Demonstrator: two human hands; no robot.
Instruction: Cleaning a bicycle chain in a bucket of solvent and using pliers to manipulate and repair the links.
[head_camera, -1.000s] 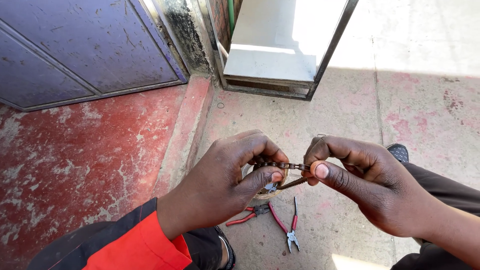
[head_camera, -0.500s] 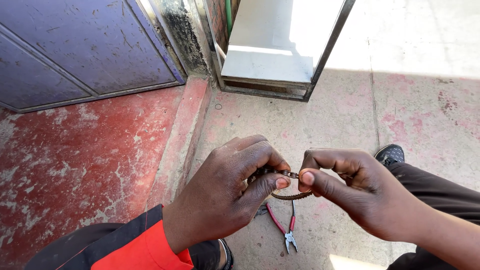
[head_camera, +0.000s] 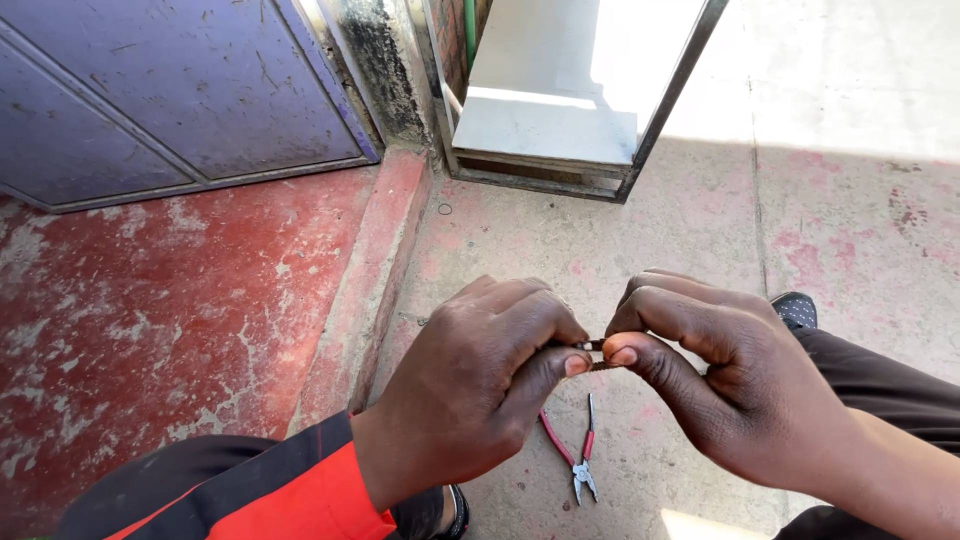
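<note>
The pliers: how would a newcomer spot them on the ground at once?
Start at the pale concrete floor right of the red-painted step. Look just below the left hand and right hand, which pinch a small metal piece together. There lie the pliers, the only loose tool there, with thin red handles.

The left hand (head_camera: 478, 385) and the right hand (head_camera: 715, 375) meet near the middle of the view, fingertips pinching a small dark metal piece (head_camera: 594, 346) between them. Below and nearer than the hands, a pair of red-handled pliers (head_camera: 578, 450) lies on the pale concrete floor (head_camera: 700, 240). Left of the floor runs a raised red-painted step (head_camera: 150, 320), with a blue metal door (head_camera: 170, 90) at its far side. Far beyond the hands stands a metal-framed white panel (head_camera: 560, 90). A black shoe (head_camera: 797, 308) sits right of the right hand.
</note>
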